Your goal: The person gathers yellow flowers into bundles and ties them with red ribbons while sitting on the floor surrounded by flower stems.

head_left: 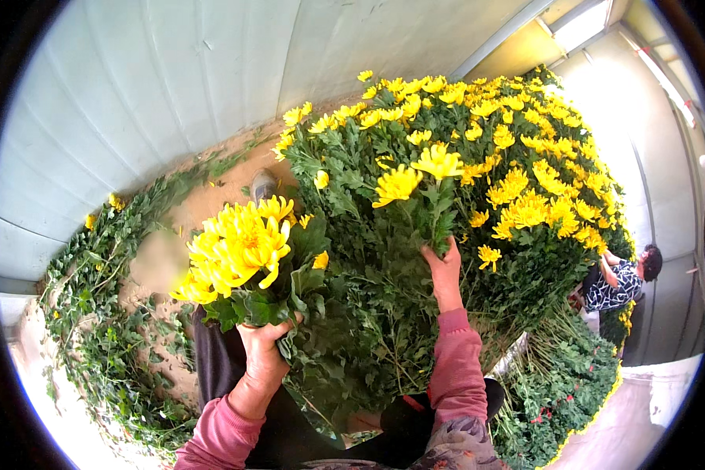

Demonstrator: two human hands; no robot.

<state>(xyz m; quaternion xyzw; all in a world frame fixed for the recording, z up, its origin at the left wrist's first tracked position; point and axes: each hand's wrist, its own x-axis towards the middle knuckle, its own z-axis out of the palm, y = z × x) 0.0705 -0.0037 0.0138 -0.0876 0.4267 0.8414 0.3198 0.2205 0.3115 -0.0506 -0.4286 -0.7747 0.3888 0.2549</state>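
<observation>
My left hand [263, 354] is closed around a bunch of yellow chrysanthemums [239, 247], its large heads pressed together above green leaves. To the right, my right hand [445, 276] grips leafy chrysanthemum stems [431, 215] just below their upper leaves. Two open yellow blooms [439, 162] stand over that hand, one a little lower and to the left. The lower stem ends of both are lost among the foliage. Right behind my right hand rises a big heap of cut chrysanthemums [517, 196] with yellow heads and dense dark leaves.
Stripped leaves and stems [102, 290] litter the floor on the left. A pale wall panel [172, 78] runs behind the heap. Bundled stems with red ties [548, 392] lie at the lower right. Another person [615, 283] in a patterned top works at the heap's far right.
</observation>
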